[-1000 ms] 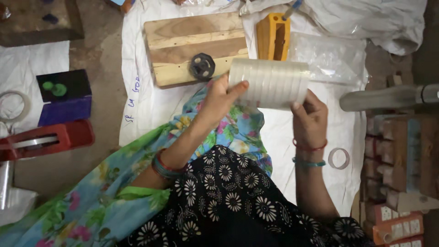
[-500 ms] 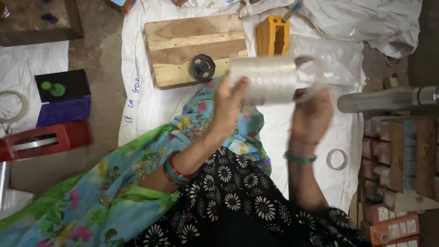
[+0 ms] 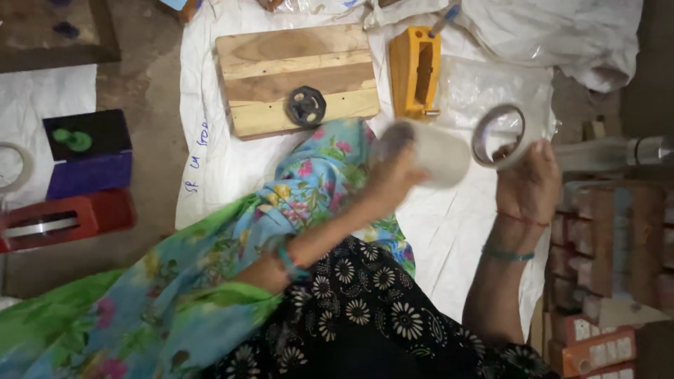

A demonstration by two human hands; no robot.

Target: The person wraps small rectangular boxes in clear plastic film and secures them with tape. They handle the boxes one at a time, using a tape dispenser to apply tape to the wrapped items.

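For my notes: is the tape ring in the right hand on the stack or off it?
Off: the tape ring sits in the right hand, apart from the stack.

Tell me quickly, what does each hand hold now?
Left hand: closed on a stack of clear tape rolls.
Right hand: holding a single tape roll.

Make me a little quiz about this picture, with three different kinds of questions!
1. True or false: the right hand holds a tape ring.
2. What does the left hand hold?
A. a stack of tape rolls
B. a hammer
C. a cup
3. Fill in: the black wheel sits on a wooden ____.

Key:
1. True.
2. A.
3. Board.
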